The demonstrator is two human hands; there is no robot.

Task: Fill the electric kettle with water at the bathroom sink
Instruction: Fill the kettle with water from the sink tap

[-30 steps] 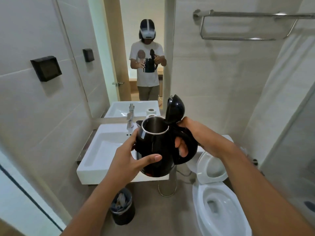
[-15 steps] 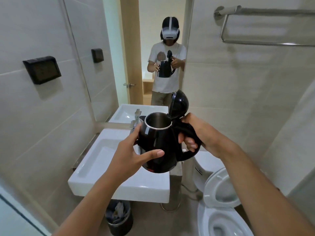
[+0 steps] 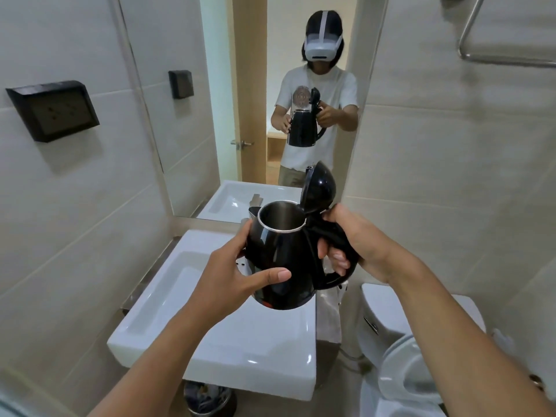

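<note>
I hold a black electric kettle [image 3: 285, 254] in the air over the back right part of the white bathroom sink [image 3: 240, 350]. Its lid [image 3: 319, 188] stands flipped up, so the steel inside shows. My right hand [image 3: 352, 239] grips the handle. My left hand [image 3: 231, 278] cups the kettle's left side with the thumb across the front. The tap is hidden behind the kettle; only its reflection shows in the mirror.
A mirror [image 3: 240, 85] above the sink reflects me with the kettle. A black wall socket [image 3: 54, 109] sits on the left wall. A toilet [image 3: 421, 356] stands right of the sink, a waste bin [image 3: 207, 398] below it, and a towel rail [image 3: 508, 52] at top right.
I have stepped closer to the sink, so it and the mirror look larger. The kettle stays in both hands, lid up, now above the basin's back right.
</note>
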